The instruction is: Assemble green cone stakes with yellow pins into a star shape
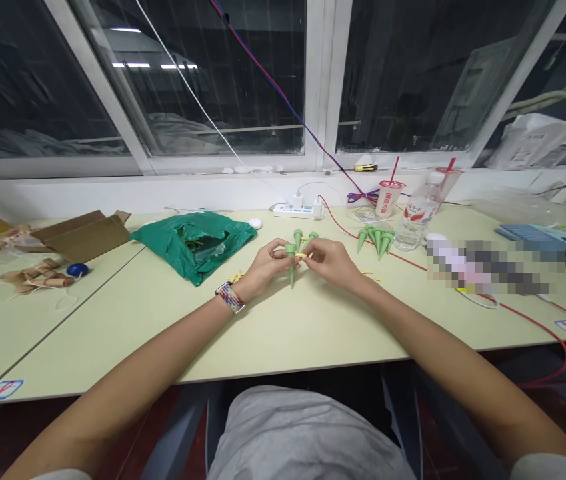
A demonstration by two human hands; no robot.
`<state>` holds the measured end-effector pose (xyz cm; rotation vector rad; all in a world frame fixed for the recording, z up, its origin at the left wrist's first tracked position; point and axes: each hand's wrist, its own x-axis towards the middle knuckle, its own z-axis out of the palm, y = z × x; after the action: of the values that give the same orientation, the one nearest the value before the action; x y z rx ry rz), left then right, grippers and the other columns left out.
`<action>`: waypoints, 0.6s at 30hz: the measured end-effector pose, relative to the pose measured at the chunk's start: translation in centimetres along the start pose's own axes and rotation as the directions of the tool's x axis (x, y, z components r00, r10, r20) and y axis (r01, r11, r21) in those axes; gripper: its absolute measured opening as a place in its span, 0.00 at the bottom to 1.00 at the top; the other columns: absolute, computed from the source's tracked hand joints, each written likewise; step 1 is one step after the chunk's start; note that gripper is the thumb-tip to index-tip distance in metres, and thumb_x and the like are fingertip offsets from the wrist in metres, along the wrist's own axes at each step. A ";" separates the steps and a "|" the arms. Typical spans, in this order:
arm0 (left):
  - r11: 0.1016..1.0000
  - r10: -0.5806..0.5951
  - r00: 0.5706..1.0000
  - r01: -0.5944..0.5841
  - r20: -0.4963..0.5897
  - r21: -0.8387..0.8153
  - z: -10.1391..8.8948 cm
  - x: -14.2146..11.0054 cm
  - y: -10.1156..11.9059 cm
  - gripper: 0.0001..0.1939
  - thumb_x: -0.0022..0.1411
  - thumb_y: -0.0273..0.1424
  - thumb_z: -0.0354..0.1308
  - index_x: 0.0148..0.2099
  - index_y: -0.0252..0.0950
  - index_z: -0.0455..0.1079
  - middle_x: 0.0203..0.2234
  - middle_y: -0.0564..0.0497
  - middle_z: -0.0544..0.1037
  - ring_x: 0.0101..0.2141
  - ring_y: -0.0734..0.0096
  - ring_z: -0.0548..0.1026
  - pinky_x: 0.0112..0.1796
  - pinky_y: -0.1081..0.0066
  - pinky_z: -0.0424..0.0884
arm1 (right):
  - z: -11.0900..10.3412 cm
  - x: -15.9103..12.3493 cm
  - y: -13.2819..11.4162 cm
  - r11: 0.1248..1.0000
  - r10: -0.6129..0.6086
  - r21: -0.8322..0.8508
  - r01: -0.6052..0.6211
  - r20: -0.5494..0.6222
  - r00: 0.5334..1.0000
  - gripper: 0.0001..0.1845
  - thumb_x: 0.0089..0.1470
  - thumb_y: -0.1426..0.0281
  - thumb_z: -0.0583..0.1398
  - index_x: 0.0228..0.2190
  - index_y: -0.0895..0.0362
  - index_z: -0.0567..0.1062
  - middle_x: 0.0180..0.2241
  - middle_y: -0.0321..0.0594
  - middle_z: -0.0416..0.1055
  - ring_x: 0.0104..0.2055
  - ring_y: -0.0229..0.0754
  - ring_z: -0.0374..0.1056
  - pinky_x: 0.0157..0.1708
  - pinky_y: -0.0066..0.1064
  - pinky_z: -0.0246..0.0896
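In the middle of the table, my left hand (261,268) is closed around a green cone-shaped spike (291,251), whose pointed end hangs downward. My right hand (333,263) pinches a small yellow piece (301,255) against the side of the spike near its top. Just behind the hands are two more green spikes (298,235), partly hidden by my fingers. A group of several green spikes (383,241) stands to the right. Small yellow pieces (237,276) lie beside my left wrist, and a few more yellow bits (370,273) are by my right forearm.
An opened green plastic bag (163,239) lies left, near a cardboard box (83,239) and wooden toys (37,275). At the back sits a power strip (297,211). A lidded cup (389,200), water bottle (415,220) and red cable (410,264) are right.
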<state>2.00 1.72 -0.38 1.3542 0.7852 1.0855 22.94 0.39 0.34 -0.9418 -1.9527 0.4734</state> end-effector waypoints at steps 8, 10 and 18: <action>0.999 -0.030 0.999 0.031 0.031 -0.039 0.1 -0.2 0.2 0.22 0.49 0.34 0.79 0.40 0.36 0.71 0.32 0.50 0.83 0.35 0.65 0.83 0.44 0.61 0.78 | 0.3 -0.1 0.3 0.998 -0.050 0.040 0.051 -0.021 0.999 0.04 0.59 0.67 0.62 0.33 0.53 0.76 0.35 0.40 0.78 0.34 0.41 0.72 0.36 0.32 0.68; 1.000 -0.008 1.000 0.008 0.026 -0.028 0.0 -0.2 0.2 0.21 0.50 0.33 0.79 0.40 0.36 0.71 0.32 0.50 0.83 0.35 0.65 0.83 0.44 0.61 0.78 | 0.3 -0.1 0.0 0.997 0.007 0.079 -0.005 -0.016 1.000 0.05 0.60 0.65 0.63 0.34 0.53 0.77 0.35 0.40 0.79 0.33 0.41 0.73 0.35 0.33 0.69; 0.997 0.062 0.998 -0.062 -0.009 0.051 -0.2 0.0 -0.1 0.21 0.49 0.33 0.77 0.41 0.37 0.70 0.31 0.52 0.83 0.33 0.65 0.82 0.40 0.64 0.76 | 0.5 0.1 -0.2 0.906 0.251 0.315 -0.283 0.138 0.958 0.13 0.61 0.57 0.64 0.33 0.55 0.77 0.29 0.38 0.80 0.27 0.40 0.75 0.30 0.31 0.70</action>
<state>1.83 1.78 -0.51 1.4243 0.7872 1.1286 22.43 0.35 0.21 -0.9824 -1.7558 0.9898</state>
